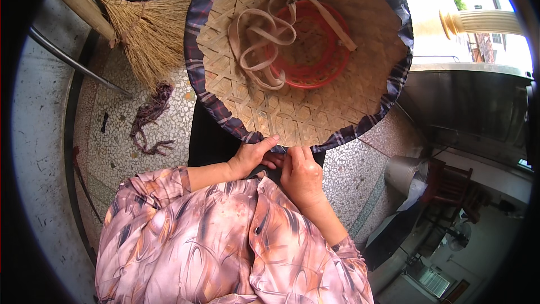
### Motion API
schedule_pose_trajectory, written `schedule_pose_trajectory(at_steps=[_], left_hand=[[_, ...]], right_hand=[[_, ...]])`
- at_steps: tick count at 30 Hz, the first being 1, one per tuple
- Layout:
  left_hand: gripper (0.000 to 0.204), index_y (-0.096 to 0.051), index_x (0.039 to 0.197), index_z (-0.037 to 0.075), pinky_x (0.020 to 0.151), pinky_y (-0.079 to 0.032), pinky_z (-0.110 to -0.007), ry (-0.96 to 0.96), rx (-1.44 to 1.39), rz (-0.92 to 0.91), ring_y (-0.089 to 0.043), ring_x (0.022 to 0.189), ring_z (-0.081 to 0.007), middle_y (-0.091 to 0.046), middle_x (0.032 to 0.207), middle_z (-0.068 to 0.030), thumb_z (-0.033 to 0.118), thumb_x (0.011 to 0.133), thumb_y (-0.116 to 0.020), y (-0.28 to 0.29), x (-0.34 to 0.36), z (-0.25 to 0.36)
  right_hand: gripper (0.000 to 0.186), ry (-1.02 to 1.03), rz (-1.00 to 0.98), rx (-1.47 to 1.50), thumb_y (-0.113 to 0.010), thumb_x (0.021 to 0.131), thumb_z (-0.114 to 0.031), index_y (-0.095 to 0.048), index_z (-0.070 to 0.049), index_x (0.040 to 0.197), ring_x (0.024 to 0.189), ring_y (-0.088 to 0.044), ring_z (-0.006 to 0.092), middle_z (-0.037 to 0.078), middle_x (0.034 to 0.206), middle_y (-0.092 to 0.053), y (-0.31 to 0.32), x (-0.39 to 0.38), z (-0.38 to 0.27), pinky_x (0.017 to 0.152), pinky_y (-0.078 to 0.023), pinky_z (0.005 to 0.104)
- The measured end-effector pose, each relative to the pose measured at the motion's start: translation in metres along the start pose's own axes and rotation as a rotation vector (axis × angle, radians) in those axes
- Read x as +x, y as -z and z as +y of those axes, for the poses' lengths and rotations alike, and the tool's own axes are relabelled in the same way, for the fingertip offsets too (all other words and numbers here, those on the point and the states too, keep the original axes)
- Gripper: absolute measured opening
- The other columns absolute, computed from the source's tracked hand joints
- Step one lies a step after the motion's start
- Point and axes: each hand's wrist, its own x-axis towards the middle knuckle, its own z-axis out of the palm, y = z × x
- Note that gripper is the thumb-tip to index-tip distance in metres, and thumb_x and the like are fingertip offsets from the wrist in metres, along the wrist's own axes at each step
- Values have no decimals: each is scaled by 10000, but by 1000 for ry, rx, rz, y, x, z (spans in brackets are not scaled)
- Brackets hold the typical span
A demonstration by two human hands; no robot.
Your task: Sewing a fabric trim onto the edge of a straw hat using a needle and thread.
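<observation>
A wide woven bamboo hat (360,95) faces me inside up, its rim bound in dark plaid fabric (211,107). In it lie a red plastic ring (341,62) and a loosely looped pale strap (251,67). My left hand (247,157) grips the near rim with its thumb on the edge and fingers curled beneath. My right hand (301,174) is closed at the same rim, just right of my left, fingertips against the fabric binding. What exactly those fingertips pinch is hidden.
A straw broom (140,34), a curved metal tube (84,62) and tangled purple cord (152,118) are at the left by a metal panel (39,163). A dark counter (467,112), metal bucket (400,174), wooden chair (450,183) and fan (458,236) are at the right.
</observation>
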Motion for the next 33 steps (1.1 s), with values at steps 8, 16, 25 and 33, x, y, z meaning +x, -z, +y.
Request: schedule_pose_trajectory(at_steps=[8,16,25,33], left_hand=[[475,-630,1000,-42,690,-540,-262,-3,39,-4,-682,808,-187,-691,921,-140,416,944,-522,0,1,-1],[476,-625,988,-40,733,-528,-286,16,51,1,-666,818,-204,-678,899,-150,425,937,-537,1,2,-1],[436,-627,998,-26,730,-529,-288,6,41,-10,-668,831,-196,-679,898,-142,395,952,-521,3,4,-4],[430,-629,1036,-11,738,-522,-293,-16,47,-40,-663,858,-195,-678,917,-128,394,959,-507,5,5,-7]], right_hand=[[100,61,-32,-61,-609,819,-90,-540,-29,780,600,-611,339,168,736,-573,10,-2,2,533,-500,417],[84,39,-64,39,-602,806,-66,-543,-17,840,640,-605,370,190,768,-574,0,-6,8,577,-507,435],[108,79,10,120,-581,766,27,-548,0,866,662,-595,378,190,760,-577,-6,-1,7,583,-502,438],[105,41,-58,41,-587,791,-16,-552,-7,889,657,-610,378,190,779,-591,-5,1,3,579,-515,432]])
